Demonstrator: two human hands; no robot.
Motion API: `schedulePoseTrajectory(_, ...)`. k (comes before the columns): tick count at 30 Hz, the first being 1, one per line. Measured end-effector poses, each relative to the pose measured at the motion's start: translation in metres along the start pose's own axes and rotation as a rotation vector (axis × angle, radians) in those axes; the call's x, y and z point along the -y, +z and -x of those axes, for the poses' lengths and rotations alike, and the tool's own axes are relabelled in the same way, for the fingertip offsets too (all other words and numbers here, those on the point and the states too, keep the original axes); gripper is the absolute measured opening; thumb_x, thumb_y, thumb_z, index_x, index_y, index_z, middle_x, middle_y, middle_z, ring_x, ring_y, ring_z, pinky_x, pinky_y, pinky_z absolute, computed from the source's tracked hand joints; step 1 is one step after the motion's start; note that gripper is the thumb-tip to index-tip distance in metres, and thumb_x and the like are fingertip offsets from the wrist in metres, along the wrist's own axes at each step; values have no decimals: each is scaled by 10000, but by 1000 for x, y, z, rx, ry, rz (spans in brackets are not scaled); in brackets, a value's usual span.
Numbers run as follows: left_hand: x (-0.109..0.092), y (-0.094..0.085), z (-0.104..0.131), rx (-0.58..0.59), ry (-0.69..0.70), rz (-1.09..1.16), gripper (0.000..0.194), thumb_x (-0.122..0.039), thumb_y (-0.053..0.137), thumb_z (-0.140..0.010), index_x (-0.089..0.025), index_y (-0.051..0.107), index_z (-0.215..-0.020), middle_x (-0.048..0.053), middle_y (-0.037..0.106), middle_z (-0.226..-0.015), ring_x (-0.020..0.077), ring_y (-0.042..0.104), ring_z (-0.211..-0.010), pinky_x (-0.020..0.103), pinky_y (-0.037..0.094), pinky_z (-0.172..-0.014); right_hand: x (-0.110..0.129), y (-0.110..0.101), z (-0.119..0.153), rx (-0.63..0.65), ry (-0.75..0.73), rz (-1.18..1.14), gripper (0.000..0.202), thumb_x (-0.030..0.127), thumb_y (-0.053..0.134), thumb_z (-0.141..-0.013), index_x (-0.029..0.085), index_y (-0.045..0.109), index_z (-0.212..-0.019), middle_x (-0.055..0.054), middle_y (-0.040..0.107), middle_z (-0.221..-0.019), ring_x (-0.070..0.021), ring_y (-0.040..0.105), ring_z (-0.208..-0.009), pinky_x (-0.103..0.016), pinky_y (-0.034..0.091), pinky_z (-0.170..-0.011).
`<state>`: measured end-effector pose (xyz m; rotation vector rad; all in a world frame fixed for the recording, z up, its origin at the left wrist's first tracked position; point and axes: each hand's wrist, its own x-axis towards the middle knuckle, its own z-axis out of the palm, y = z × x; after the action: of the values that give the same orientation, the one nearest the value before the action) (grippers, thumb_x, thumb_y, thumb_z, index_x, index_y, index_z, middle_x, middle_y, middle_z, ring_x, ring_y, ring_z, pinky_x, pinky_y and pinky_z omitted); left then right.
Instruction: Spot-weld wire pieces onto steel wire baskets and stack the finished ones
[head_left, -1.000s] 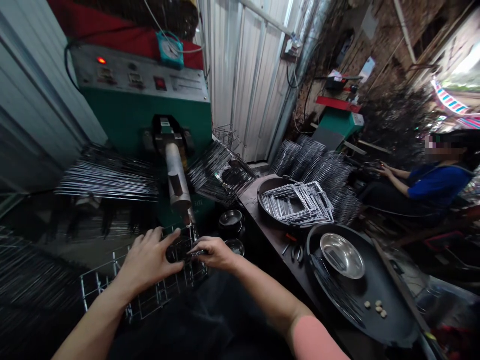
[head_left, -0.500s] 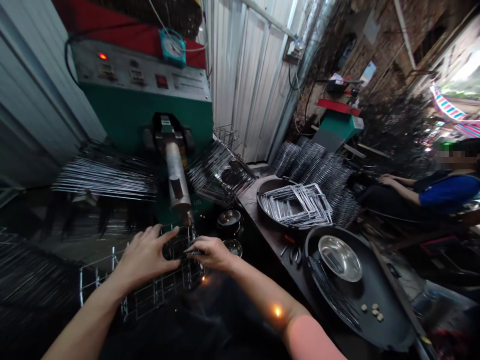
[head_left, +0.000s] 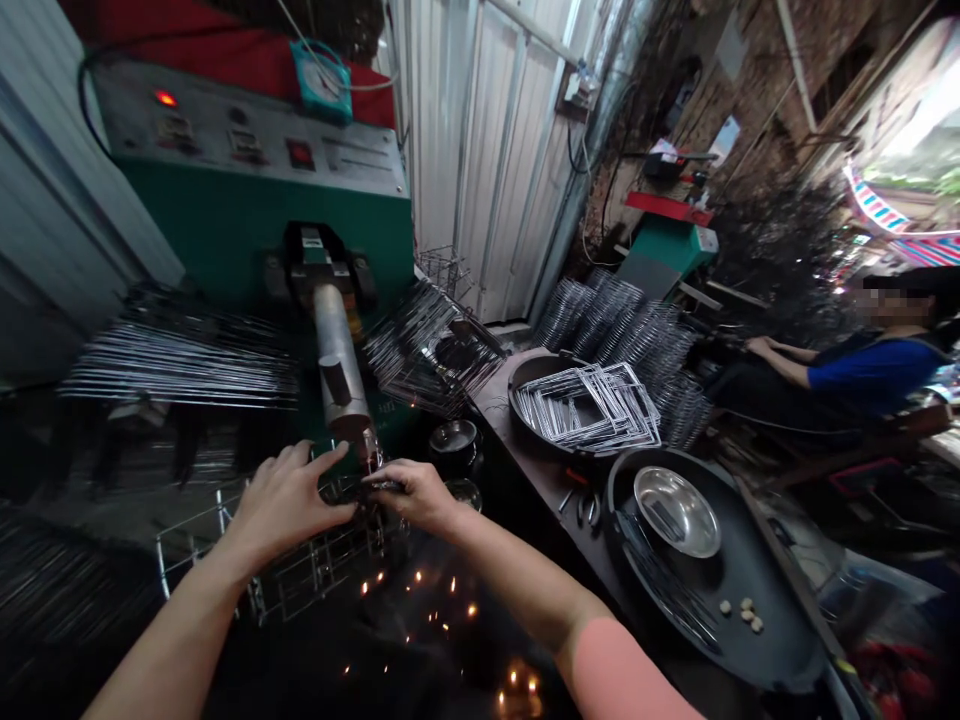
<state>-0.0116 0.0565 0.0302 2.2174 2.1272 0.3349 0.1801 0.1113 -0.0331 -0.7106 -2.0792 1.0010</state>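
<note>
A wire rack of thin metal rods lies below the machine's electrode arm, its right end beneath the copper-coloured tip. My left hand rests over the rack, fingers spread and thumb well apart from the index finger. Close to the tip, my right hand pinches a small dark metal piece; its exact shape is mostly hidden by the fingers. Bright sparks fly below my right forearm.
Stacked wire frames lie left of the green welding machine; more lie right. A black tray holds rectangular wire frames. Another tray carries a steel bowl. Pliers lie nearby. A person sits at right.
Many more sparks now scatter below my right forearm. The view has shifted slightly, so the machine appears further left. Both hands keep nearly the same pose by the electrode tip.
</note>
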Motion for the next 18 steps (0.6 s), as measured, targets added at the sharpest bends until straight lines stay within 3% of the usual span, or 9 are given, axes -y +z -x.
schedulePoseTrajectory(4, 4, 6, -1, 2, 36, -37, 665, -409, 632, -739, -119, 604, -1336, 228, 545, -1388, 448, 480, -1322, 596, 385, -1099, -19, 0, 45, -185, 241, -148, 433, 320, 800, -757, 192, 709, -1161, -56, 741, -1043, -196, 693, -965, -324, 542, -885)
schedulePoseTrajectory(7, 12, 12, -6, -2, -8, 21, 708, -444, 674, -712, -189, 593, -1367, 210, 531, -1426, 435, 470, -1350, 588, 405, -1096, -46, -5, 96, -288, 474, -159, 369, 278, 797, -713, 171, 710, -1055, -38, 732, -939, -202, 690, -906, -334, 544, -865)
schedulePoseTrajectory(9, 17, 14, -12, 2, -58, 84, 737, -475, 688, -695, -207, 590, -1374, 211, 521, -1441, 430, 493, -1336, 561, 450, -1068, -62, -9, 129, -344, 544, -107, 239, 274, 744, -745, 175, 697, -957, -38, 722, -906, -210, 684, -894, -342, 541, -865)
schedulePoseTrajectory(13, 21, 10, -22, 3, -108, 117, 734, -488, 669, -697, -160, 605, -1350, 254, 499, -1450, 442, 511, -1316, 556, 454, -1068, -80, -12, 167, -367, 494, 29, 150, 313, 564, -874, 196, 658, -876, -44, 694, -835, -205, 659, -801, -317, 539, -780)
schedulePoseTrajectory(18, 24, 9, -31, -25, -115, 76, 716, -517, 633, -702, -141, 620, -1311, 259, 521, -1414, 423, 541, -1280, 525, 468, -1052, -82, -8, 168, -310, 426, 63, 183, 314, 512, -895, 201, 656, -908, -55, 690, -831, -209, 654, -764, -308, 536, -743)
